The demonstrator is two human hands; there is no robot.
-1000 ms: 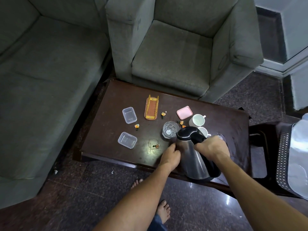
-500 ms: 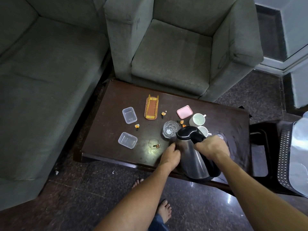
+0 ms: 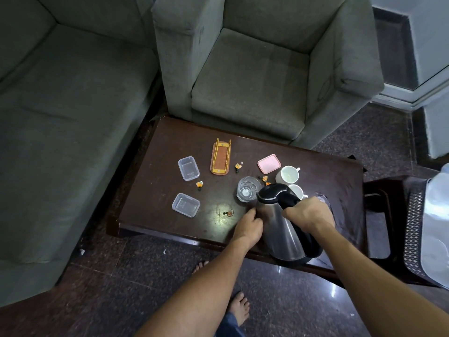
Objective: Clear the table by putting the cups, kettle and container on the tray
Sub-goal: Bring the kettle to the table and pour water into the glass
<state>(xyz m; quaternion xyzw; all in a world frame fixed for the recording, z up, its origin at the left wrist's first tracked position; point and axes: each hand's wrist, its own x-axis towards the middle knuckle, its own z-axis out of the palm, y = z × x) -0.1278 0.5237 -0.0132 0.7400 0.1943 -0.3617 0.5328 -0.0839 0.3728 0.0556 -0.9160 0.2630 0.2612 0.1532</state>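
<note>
dark table (image 3: 170, 142), grey armchair (image 3: 250, 93) | right grip (image 3: 307, 215) clamped on kettle (image 3: 279, 229) | left grip (image 3: 249, 224) unclear

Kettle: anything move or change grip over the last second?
No visible change. The right hand keeps its grip on the handle of the kettle, and the left hand stays curled against its side. The white cups, glass and clear containers sit where they were.
</note>
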